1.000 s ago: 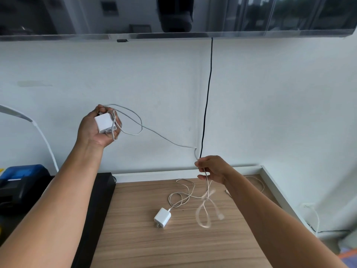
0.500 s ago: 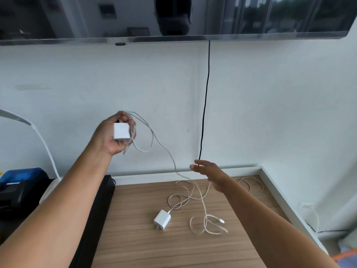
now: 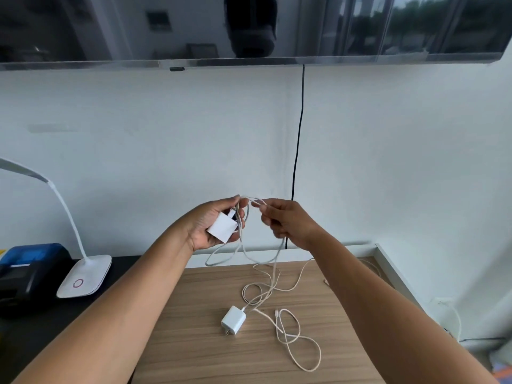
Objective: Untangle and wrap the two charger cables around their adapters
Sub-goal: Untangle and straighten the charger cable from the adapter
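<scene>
Above table: adapter (image 3: 223,228) in left hand (image 3: 211,223); right hand (image 3: 285,220) pinching cable (image 3: 256,202).

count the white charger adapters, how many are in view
2. One adapter is held in the left hand, raised in front of the wall. The other adapter lies on the wooden table, its cable loose beside it.

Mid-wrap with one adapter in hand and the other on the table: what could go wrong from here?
The cable pinched by the right hand drops into the loops beside the table adapter; if they are snagged, pulling may drag it or tighten the tangle. The wraps on the held adapter in the left hand look loose and could slip.
</scene>
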The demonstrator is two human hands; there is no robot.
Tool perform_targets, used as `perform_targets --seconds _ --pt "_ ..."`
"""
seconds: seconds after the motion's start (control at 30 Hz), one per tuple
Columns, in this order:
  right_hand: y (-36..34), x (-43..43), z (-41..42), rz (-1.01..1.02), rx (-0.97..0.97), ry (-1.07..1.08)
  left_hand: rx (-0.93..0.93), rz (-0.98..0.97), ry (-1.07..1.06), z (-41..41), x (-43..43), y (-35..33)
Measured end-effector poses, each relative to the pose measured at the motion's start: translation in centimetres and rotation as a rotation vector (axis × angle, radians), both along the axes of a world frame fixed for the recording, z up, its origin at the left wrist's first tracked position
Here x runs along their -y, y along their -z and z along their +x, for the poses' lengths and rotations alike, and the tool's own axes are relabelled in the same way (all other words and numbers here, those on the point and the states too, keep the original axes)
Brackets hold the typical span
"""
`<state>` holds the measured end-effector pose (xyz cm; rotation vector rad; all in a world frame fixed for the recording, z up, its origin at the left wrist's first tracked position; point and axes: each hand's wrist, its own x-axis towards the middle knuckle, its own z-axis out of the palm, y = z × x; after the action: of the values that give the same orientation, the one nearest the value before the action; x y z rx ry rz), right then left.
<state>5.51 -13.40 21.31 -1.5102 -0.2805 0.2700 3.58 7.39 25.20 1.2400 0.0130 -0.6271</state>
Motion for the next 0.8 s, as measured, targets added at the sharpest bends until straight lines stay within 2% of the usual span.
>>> perform_targets --seconds 0.1,0.2,0.27,0.33,0.43,0.53,0.67,0.8 --pt "-0.7 1.0 0.6 -0.11 0.033 0.113 0.073 0.16 0.063 -0.3 -0.3 1.0" --pt "-1.7 2.0 0.8 -0.327 0.103 0.074 0.12 0.237 0.083 -0.7 -0.4 1.8" --pt "-2.1 2.2 0.8 -0.374 0.034 -0.046 0.121 0.155 0.099 -0.9 -0.4 2.1" --pt "-2.0 1.6 0.4 -0.399 -0.065 -0.149 0.115 -0.036 0.146 -0.8 -0.2 2.0" --pt "-1.0 -0.1 -0.1 -0.357 -0.103 -0.226 0.135 -0.237 0.192 -0.6 0.6 1.5" --pt "-0.5 -0.8 -0.5 -0.244 -0.118 -0.245 0.157 -0.294 0.159 -0.5 0.8 1.1" --pt "-1.0 0.0 -0.6 -0.016 -0.154 -0.293 0.164 -0.253 0.09 -0.4 0.1 0.9" --pt "-1.0 0.2 -0.2 -0.123 -0.083 -0.194 0.181 -0.154 0.051 -0.4 -0.2 1.1"
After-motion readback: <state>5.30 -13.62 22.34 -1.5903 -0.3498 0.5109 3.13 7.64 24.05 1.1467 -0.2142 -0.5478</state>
